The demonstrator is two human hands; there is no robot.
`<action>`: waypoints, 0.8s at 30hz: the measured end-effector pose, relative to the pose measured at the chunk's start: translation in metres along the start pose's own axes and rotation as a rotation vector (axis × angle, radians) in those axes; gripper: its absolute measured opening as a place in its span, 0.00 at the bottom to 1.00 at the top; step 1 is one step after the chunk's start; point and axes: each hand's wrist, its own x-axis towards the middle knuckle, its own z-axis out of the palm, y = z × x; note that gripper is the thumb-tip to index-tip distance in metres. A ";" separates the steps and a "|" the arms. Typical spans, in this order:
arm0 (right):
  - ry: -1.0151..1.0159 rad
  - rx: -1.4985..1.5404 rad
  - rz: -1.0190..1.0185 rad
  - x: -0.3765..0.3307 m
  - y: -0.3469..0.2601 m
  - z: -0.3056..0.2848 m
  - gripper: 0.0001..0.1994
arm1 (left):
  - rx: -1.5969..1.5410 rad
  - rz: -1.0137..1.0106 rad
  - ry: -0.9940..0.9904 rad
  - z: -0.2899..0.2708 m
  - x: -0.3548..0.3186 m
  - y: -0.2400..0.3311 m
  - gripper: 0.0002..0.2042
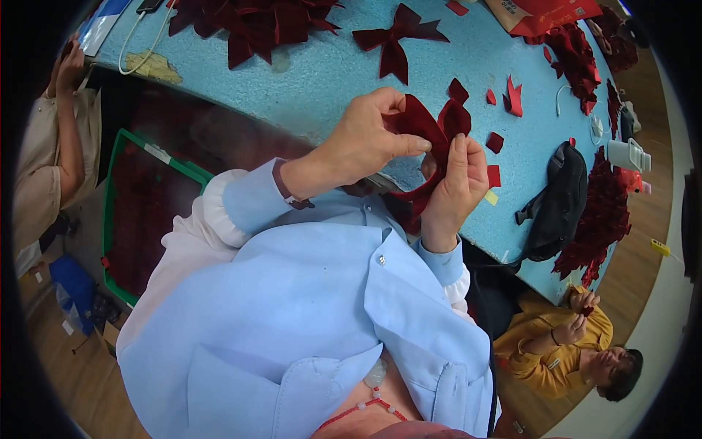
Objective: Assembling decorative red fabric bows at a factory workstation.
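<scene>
A dark red velvet ribbon is stretched and looped between my two hands above the table's near edge. My left hand pinches one side of it between thumb and fingers. On the other side, my right hand grips the ribbon where its loops cross, thumb pointing up. One end hangs below my hands, partly hidden by the right one. Just beyond them a separate red bow with notched tails lies flat on the blue table.
Piles of red bows and ribbon pieces cover the far and right table areas. A black bag sits at right. Left below is a green-rimmed crate. Co-workers are at right and left.
</scene>
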 end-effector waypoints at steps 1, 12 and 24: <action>-0.008 0.078 0.071 0.001 -0.003 0.003 0.07 | 0.021 0.040 0.034 0.000 0.000 -0.001 0.16; -0.253 -0.220 -0.065 0.033 -0.019 -0.021 0.06 | 0.514 -0.082 -0.286 -0.009 0.033 0.058 0.15; -0.392 -0.098 0.202 0.059 -0.047 -0.048 0.10 | 0.184 -0.118 -0.121 0.009 0.050 0.035 0.13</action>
